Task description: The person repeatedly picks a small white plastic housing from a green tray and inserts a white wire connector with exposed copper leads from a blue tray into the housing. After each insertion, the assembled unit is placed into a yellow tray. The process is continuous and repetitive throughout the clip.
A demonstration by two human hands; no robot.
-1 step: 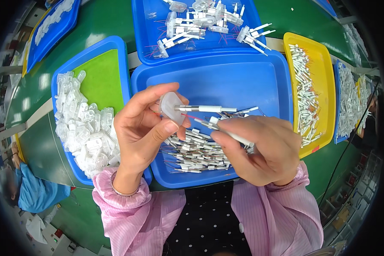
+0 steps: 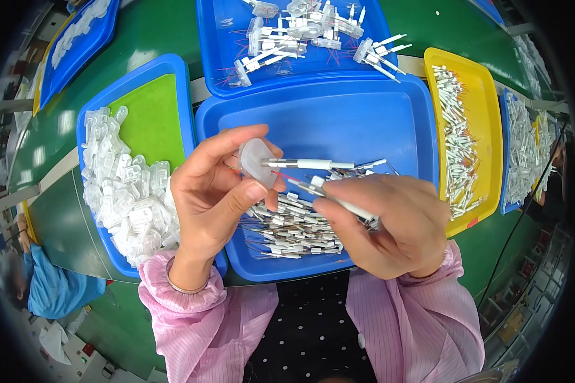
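Observation:
Between the thumb and fingers of my left hand (image 2: 214, 191) is a clear plastic housing (image 2: 254, 161). One white rod with a metal tip (image 2: 306, 163) sticks out of the housing toward the right. My right hand (image 2: 390, 220) pinches a second white rod (image 2: 348, 205), whose metal end and thin red wire point at the housing. The wire tip reaches the housing's face; the metal end stays apart from it. Below both hands, a pile of similar white rods with wires (image 2: 294, 230) lies in a blue tray (image 2: 313, 115).
A blue tray (image 2: 186, 96) on the left holds loose clear housings (image 2: 128, 191) beside a green sheet. Beyond, another blue tray (image 2: 217, 38) holds housings fitted with rods. White rods with orange wires fill a yellow tray (image 2: 489, 127) at right. A person in blue (image 2: 61, 281) is at far left.
The rod in my right hand has shifted slightly left, closer to the housing. My left hand stays practically still.

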